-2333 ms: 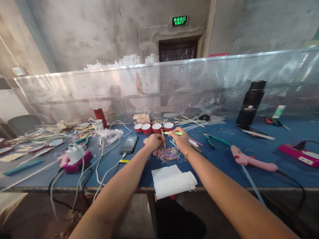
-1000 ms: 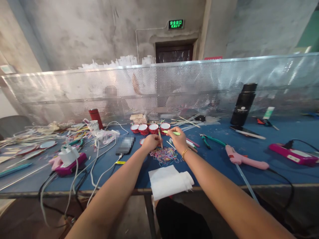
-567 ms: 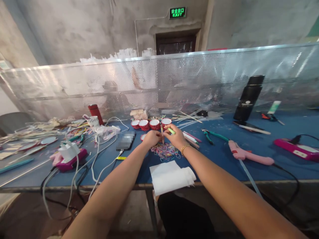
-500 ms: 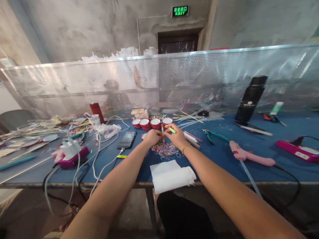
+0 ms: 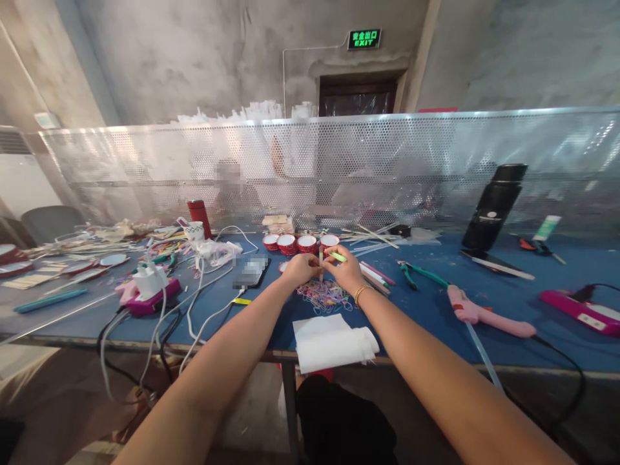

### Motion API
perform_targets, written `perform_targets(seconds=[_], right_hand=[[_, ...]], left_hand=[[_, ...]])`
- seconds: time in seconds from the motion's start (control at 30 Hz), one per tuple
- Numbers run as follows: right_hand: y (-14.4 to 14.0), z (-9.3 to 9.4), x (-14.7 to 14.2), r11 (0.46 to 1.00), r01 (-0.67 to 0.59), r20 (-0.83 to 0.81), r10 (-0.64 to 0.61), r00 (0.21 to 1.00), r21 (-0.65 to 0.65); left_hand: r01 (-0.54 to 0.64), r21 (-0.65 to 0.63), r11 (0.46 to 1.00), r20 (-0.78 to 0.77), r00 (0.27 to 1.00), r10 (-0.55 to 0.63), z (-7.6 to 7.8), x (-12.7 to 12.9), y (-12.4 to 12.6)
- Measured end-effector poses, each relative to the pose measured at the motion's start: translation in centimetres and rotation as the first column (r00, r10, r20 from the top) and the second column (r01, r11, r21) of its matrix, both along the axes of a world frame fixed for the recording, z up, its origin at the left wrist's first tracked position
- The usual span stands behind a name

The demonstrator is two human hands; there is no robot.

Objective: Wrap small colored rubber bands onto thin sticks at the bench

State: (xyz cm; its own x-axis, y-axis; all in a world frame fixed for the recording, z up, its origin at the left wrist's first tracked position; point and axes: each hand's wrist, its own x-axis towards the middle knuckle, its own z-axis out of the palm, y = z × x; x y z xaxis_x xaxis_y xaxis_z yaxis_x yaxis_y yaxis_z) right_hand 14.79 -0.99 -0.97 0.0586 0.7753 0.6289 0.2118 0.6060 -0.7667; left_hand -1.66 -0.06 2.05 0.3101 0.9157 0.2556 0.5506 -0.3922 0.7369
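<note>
My left hand (image 5: 299,269) pinches a thin upright stick (image 5: 320,259) just above a heap of small coloured rubber bands (image 5: 325,296) on the blue table (image 5: 426,310). My right hand (image 5: 347,270), with a gold bracelet at the wrist, holds a light green stick (image 5: 338,256) pointing left, and its fingertips meet the left hand at the upright stick. A row of red cups (image 5: 300,243) stands right behind both hands.
Folded white tissue (image 5: 334,342) lies at the front edge. A phone (image 5: 250,272), white cables (image 5: 203,297) and a pink charger block (image 5: 145,298) lie left. Green pliers (image 5: 420,273), a pink glue gun (image 5: 484,314) and a black flask (image 5: 493,208) are right. A perforated metal screen (image 5: 387,168) backs the table.
My hands have come together: the green stick, held out level 2.3 s ago, is now drawn in to the upright stick. The camera has shifted slightly.
</note>
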Motion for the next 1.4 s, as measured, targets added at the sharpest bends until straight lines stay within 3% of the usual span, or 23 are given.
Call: perform_targets(seconds=[0.17, 0.43, 0.6, 0.73, 1.0, 1.23, 1.4], right_hand=[[0.0, 0.0, 0.0, 1.000, -0.007, -0.012, 0.007, 1.000, 0.023], [0.5, -0.2, 0.5, 0.999, -0.034, -0.023, 0.035, 0.999, 0.028], [0.9, -0.5, 0.8, 0.998, -0.055, -0.056, 0.055, 0.997, 0.006], [0.7, -0.4, 0.7, 0.999, -0.048, -0.061, 0.048, 0.997, 0.004], [0.7, -0.4, 0.3, 0.999, -0.043, -0.061, 0.043, 0.997, 0.013], [0.3, -0.1, 0.1, 0.998, 0.003, 0.021, -0.004, 1.000, 0.056], [-0.4, 0.9, 0.5, 0.994, 0.111, -0.130, -0.110, 0.985, 0.003]], left_hand=[[0.012, 0.138, 0.990, -0.159, 0.987, 0.011, 0.8, 0.0, -0.9], [-0.046, 0.214, 0.976, -0.291, 0.951, 0.109, 1.3, 0.6, -1.6], [-0.059, 0.153, 0.986, -0.358, 0.927, 0.111, 2.3, 1.5, -1.9], [-0.153, 0.175, 0.973, -0.390, 0.896, 0.212, 2.9, 2.0, -2.9], [-0.177, 0.183, 0.967, -0.273, 0.936, 0.223, 1.4, 1.3, -3.0], [-0.075, 0.115, 0.991, -0.209, 0.973, 0.098, 0.7, 0.2, -1.8], [-0.128, 0.104, 0.986, -0.181, 0.973, 0.145, 0.8, 0.5, -2.4]])
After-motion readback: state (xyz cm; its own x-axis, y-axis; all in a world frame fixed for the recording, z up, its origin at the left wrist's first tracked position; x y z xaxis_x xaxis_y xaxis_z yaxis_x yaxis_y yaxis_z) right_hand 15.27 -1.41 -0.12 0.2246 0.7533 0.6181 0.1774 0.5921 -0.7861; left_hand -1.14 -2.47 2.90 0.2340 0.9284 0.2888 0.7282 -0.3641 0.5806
